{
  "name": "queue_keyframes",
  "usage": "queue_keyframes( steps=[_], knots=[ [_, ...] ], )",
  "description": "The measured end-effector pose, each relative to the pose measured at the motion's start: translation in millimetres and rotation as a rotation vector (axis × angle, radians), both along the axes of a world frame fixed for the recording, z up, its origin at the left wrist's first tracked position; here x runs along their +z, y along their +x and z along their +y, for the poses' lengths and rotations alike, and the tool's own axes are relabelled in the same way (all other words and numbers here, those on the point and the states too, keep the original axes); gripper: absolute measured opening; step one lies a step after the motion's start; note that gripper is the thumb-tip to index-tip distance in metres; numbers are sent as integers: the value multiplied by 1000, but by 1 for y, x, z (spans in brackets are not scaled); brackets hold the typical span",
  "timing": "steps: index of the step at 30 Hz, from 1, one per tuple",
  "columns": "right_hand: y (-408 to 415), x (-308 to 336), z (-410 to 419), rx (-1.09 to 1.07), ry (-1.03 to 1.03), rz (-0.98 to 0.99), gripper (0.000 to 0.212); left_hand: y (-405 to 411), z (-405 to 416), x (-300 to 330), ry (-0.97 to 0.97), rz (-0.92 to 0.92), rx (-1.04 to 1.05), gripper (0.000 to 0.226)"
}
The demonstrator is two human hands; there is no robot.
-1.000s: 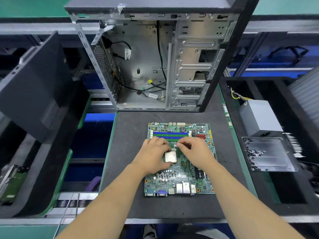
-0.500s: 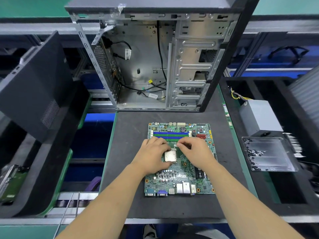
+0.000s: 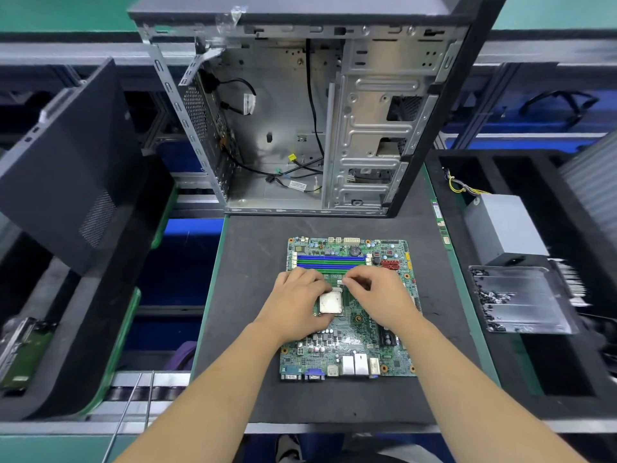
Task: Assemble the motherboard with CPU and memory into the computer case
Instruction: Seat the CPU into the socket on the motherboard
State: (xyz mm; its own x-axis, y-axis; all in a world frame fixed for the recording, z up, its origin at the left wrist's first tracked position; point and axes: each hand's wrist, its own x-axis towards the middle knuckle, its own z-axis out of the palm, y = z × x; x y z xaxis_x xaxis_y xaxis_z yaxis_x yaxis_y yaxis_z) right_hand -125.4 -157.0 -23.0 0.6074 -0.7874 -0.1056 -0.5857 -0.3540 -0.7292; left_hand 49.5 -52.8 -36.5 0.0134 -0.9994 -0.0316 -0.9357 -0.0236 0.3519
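Motherboard (image 3: 350,342) lies flat at centre of the dark mat (image 3: 247,329), port side toward the near edge. CPU (image 3: 330,302) sits in its socket mid-board. Left hand (image 3: 297,305) rests over the socket's left side, fingers curled together at the CPU edge. Right hand (image 3: 377,295): thumb and forefinger pinched just beyond the CPU; what they pinch cannot be told. Open computer case (image 3: 367,128) stands at the mat's far edge.
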Motion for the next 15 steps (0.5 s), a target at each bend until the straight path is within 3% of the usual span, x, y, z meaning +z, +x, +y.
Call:
queue_keyframes(
  steps=[15],
  knots=[
    [1, 3, 2, -11, 19, 6, 12, 1, 0, 0, -10, 10, 3, 50]
  ],
)
